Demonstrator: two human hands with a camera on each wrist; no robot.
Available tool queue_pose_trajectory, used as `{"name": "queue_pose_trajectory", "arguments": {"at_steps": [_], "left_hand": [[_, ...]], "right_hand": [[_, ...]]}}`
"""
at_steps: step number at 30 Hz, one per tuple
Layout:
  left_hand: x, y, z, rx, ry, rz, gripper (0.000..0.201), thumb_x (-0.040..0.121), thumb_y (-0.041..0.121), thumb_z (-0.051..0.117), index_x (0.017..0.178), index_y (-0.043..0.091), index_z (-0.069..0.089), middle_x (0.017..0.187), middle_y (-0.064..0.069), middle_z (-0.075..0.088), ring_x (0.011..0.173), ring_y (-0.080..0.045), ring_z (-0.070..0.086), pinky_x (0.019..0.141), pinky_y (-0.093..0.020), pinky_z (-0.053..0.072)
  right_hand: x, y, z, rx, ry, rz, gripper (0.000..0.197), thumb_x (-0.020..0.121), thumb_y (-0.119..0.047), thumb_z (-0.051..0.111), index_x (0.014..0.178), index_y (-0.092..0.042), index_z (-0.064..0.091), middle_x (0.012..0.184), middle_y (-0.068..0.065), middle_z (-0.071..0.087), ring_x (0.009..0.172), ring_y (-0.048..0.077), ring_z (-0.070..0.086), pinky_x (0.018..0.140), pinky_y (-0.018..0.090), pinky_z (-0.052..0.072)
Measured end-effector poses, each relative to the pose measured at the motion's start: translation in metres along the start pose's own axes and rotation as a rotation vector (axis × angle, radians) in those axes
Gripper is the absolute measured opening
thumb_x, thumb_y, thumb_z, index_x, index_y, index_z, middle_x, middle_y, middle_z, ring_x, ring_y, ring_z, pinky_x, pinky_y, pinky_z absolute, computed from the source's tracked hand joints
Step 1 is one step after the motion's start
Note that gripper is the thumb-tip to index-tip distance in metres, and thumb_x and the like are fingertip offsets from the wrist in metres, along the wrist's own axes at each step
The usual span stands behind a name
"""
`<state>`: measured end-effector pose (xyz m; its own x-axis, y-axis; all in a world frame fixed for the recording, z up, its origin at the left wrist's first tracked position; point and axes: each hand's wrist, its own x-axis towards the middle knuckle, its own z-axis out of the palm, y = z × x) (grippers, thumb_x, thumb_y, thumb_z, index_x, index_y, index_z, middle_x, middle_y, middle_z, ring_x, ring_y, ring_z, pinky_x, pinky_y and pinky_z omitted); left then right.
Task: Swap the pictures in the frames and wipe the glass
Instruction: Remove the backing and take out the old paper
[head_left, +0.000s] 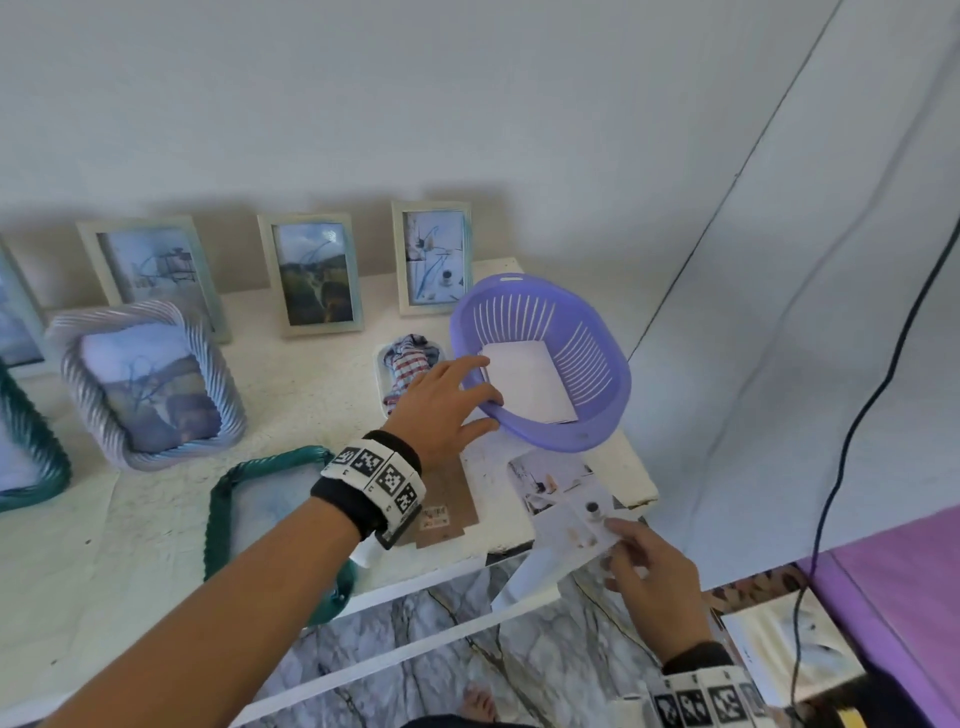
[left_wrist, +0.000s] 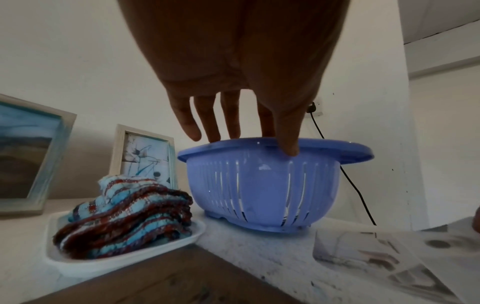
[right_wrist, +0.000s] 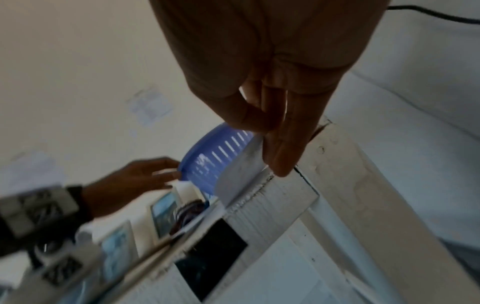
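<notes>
Left hand (head_left: 441, 402) spread, fingers (left_wrist: 214, 131) over the rim of purple basket (head_left: 597, 364) holding a white sheet (head_left: 530, 384) just beyond the fingertips. Right hand (head_left: 654, 577) pinching loose picture (head_left: 571, 514) past the table (head_left: 156, 545) edge. Risks: basket tipping under rim pressure; picture creasing or slipping floorward.

No text is readable (the backing board's (head_left: 445, 506) label is blurred).

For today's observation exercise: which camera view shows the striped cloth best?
The left wrist view: the striped cloth fills the foreground, bunched in its white tray, weave clear. The head view shows it small beyond the left hand. The right wrist view gives only a blurred dark patch.
</notes>
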<state>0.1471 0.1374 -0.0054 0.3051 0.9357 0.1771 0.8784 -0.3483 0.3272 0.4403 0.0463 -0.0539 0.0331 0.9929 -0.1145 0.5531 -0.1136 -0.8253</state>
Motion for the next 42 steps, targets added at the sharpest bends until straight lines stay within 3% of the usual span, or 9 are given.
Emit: {"name": "queue_pose_trajectory", "arguments": {"at_steps": [3,6,10,19,23,28,35,39,42], "left_hand": [[0.002,-0.002,-0.005,-0.049,0.050,0.016,0.028,0.092,0.038,0.062,0.115,0.023,0.065,0.147,-0.008,0.042,0.125,-0.032,0.048,0.098,-0.046,0.041],[0.000,-0.001,-0.004,-0.030,0.059,0.030,0.030,0.092,0.044,0.059,0.114,0.025,0.066,0.145,-0.007,0.043,0.119,-0.032,0.052,0.096,-0.047,0.043],[-0.008,0.001,0.002,0.015,0.052,0.044,0.045,0.089,0.055,0.040,0.109,0.025,0.068,0.141,-0.008,0.047,0.116,-0.035,0.053,0.091,-0.051,0.047],[-0.021,0.003,0.008,-0.036,0.039,0.003,0.046,0.087,0.055,0.040,0.111,0.026,0.067,0.140,-0.008,0.048,0.122,-0.034,0.050,0.092,-0.053,0.047],[-0.025,0.002,0.012,-0.117,0.056,-0.033,0.051,0.088,0.057,0.041,0.121,0.024,0.063,0.141,-0.008,0.047,0.126,-0.030,0.048,0.096,-0.049,0.046],[-0.030,0.000,0.015,-0.200,0.098,-0.130,0.052,0.090,0.058,0.040,0.123,0.024,0.061,0.144,-0.009,0.042,0.130,-0.030,0.044,0.100,-0.049,0.045],[-0.029,0.003,0.016,-0.290,0.108,-0.208,0.033,0.094,0.042,0.056,0.123,0.027,0.061,0.148,-0.003,0.039,0.130,-0.024,0.045,0.102,-0.045,0.046],[-0.027,0.005,0.014,-0.278,0.108,-0.222,0.031,0.093,0.039,0.060,0.121,0.026,0.062,0.148,-0.003,0.039,0.130,-0.025,0.045,0.103,-0.046,0.045],[-0.026,0.005,0.014,-0.266,0.120,-0.208,0.030,0.092,0.039,0.061,0.119,0.026,0.063,0.146,-0.004,0.040,0.126,-0.026,0.049,0.099,-0.047,0.048]], "right_hand": [[0.012,-0.006,0.003,-0.250,-0.063,-0.166,0.024,0.094,-0.012,0.056,0.111,-0.023,0.068,0.084,-0.007,0.070,0.077,0.008,0.064,0.071,0.021,0.050],[0.028,-0.020,0.009,-0.441,-0.151,-0.296,0.028,0.098,-0.023,0.049,0.121,-0.025,0.064,0.093,-0.007,0.071,0.078,0.010,0.062,0.070,0.024,0.048],[0.051,-0.038,0.018,-0.619,-0.245,-0.289,0.032,0.099,-0.025,0.041,0.126,-0.029,0.057,0.099,-0.001,0.069,0.087,0.018,0.062,0.072,0.030,0.050],[0.064,-0.036,0.030,-0.653,-0.255,-0.268,0.027,0.096,-0.023,0.044,0.118,-0.027,0.060,0.069,0.000,0.058,0.068,0.022,0.055,0.062,0.034,0.047],[0.066,-0.033,-0.006,-0.453,-0.061,-0.174,0.020,0.092,-0.018,0.056,0.106,-0.020,0.070,0.050,-0.007,0.048,0.052,0.009,0.048,0.055,0.027,0.036],[0.095,-0.088,-0.072,-0.489,0.238,-0.298,0.014,0.090,-0.013,0.061,0.099,-0.012,0.072,0.062,-0.005,0.055,0.057,0.016,0.051,0.067,0.022,0.036],[0.177,-0.201,-0.030,-0.661,-0.149,-0.573,0.023,0.088,-0.027,0.059,0.109,-0.023,0.067,0.084,0.000,0.068,0.082,0.023,0.063,0.079,0.032,0.050],[0.225,-0.230,0.034,-1.089,-0.434,-0.550,0.035,0.088,-0.031,0.062,0.121,-0.020,0.060,0.119,0.004,0.061,0.104,0.026,0.060,0.087,0.033,0.048],[0.241,-0.224,0.071,-1.356,-0.516,-0.588,0.040,0.083,-0.034,0.069,0.117,-0.016,0.062,0.121,0.007,0.062,0.105,0.027,0.061,0.086,0.035,0.052]]}}
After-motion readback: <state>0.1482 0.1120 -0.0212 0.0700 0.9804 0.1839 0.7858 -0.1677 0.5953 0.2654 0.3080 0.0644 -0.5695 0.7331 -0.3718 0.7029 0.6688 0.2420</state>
